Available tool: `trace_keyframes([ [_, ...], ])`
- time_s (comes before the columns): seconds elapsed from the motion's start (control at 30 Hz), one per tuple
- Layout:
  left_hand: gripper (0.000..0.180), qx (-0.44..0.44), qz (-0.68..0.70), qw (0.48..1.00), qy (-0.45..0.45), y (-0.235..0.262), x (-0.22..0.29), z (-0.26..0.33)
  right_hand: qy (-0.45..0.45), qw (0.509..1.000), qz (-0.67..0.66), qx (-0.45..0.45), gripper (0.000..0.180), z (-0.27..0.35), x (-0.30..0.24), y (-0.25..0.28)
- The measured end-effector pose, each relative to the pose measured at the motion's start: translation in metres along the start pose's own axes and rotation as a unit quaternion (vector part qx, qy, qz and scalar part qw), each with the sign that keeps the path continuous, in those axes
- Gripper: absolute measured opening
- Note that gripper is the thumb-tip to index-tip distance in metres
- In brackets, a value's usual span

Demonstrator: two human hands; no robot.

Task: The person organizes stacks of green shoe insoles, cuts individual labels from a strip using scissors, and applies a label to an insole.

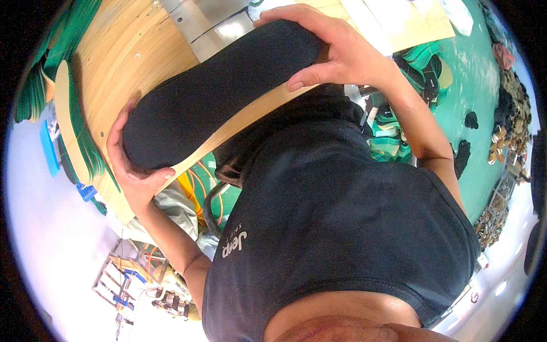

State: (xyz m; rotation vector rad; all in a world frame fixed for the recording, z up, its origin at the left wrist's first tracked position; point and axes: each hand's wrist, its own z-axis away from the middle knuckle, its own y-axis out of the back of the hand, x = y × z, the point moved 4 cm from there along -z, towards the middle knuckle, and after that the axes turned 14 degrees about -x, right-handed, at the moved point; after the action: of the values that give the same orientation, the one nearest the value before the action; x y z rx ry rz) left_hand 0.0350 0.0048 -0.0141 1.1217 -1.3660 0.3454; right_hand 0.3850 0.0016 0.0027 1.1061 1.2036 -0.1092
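A black, foot-shaped insole (222, 91) lies across both my hands, over the near edge of a wooden table (131, 45). Its face is dark and smooth; whether more insoles are stacked beneath it I cannot tell. My left hand (134, 171) grips the left end, thumb on the near side and fingers round the far side. Around the right end curls my right hand (347, 54), its thumb along the near edge and its fingers over the far edge.
Green-edged insoles (82, 131) stand bundled at the table's left, near a blue plastic piece (48, 148). More insole stacks (421, 68) sit low on the right. A metal plate (211, 23) adjoins the table's far side. Orange hoses (196, 182) run below; a brown heap (510, 114) lies far right.
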Motion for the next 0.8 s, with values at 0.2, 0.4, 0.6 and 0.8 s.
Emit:
trace_keyframes([
  [0.2, 0.11, 0.002, 0.002, 0.999, 0.037, 0.005, -0.002, 0.005, 0.036, 0.997, 0.065, 0.011, 0.08, 0.002, -0.002, 0.006],
  [0.4, 0.11, 0.004, 0.002, 0.999, 0.044, 0.0, 0.003, 0.003, 0.044, 0.993, 0.11, 0.014, 0.088, 0.003, -0.003, 0.009],
  [0.6, 0.112, -0.035, -0.073, 0.997, 0.017, 0.008, 0.003, -0.002, 0.006, 0.997, 0.064, 0.038, 0.113, 0.016, -0.002, -0.006],
  [0.8, 0.11, 0.001, -0.003, 1.0, 0.027, -0.003, 0.004, -0.004, 0.032, 0.998, 0.048, 0.027, 0.099, 0.013, 0.0, -0.006],
])
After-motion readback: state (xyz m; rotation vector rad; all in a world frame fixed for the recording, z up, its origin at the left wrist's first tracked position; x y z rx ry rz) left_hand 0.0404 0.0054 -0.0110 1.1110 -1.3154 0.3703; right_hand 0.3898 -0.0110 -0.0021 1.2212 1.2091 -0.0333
